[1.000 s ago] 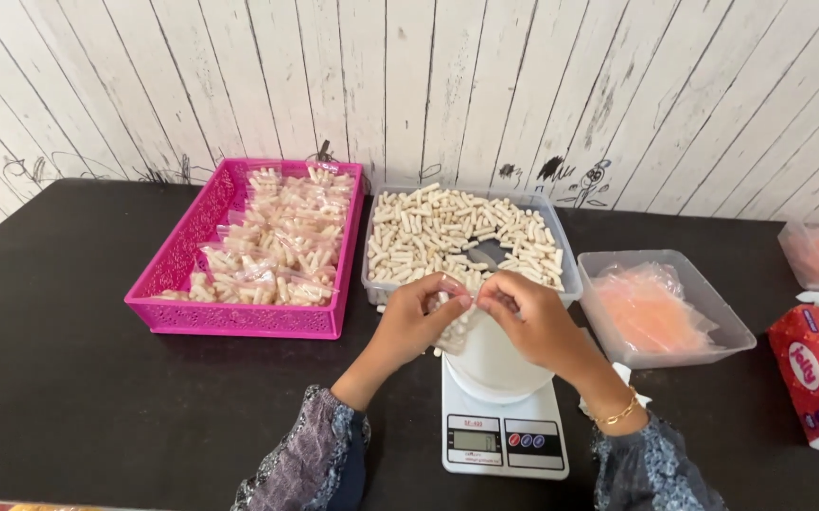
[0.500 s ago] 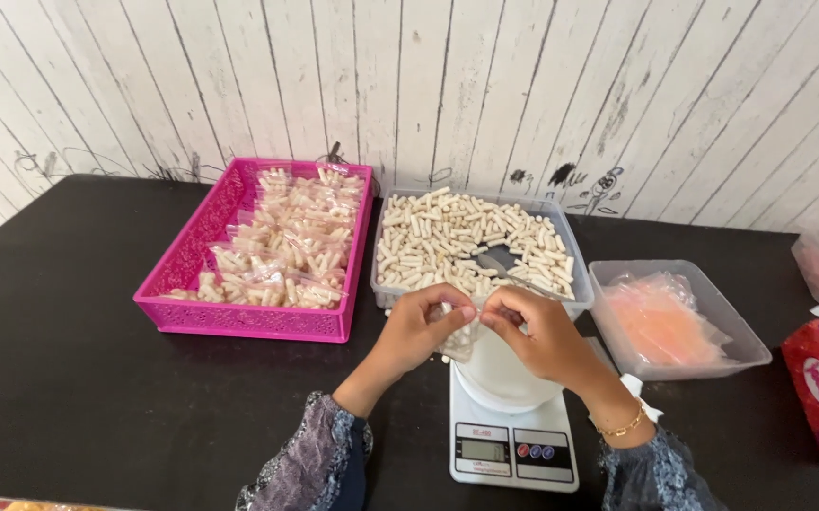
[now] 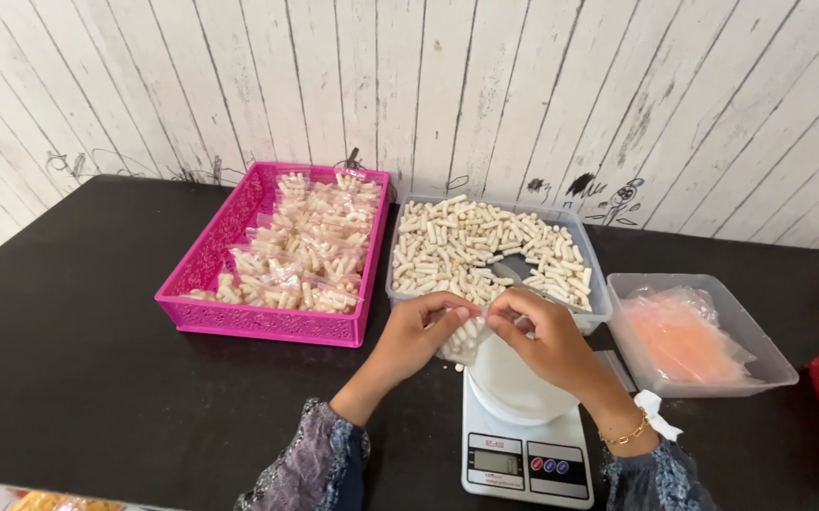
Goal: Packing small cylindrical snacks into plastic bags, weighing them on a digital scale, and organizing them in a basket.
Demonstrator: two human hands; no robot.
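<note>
Small clear plastic bag of pale cylinder snacks [image 3: 464, 339] hangs pinched at its top edge between left hand [image 3: 421, 329] and right hand [image 3: 544, 336], fingertips nearly together, above white bowl [image 3: 513, 383] on digital scale [image 3: 526, 456], on black counter [image 3: 78, 378].

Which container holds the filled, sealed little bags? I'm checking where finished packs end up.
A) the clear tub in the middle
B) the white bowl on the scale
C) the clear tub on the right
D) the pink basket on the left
D: the pink basket is stacked with small clear bags of pale sticks, while the middle tub holds loose sticks and the right tub holds flat pinkish bags.
</note>
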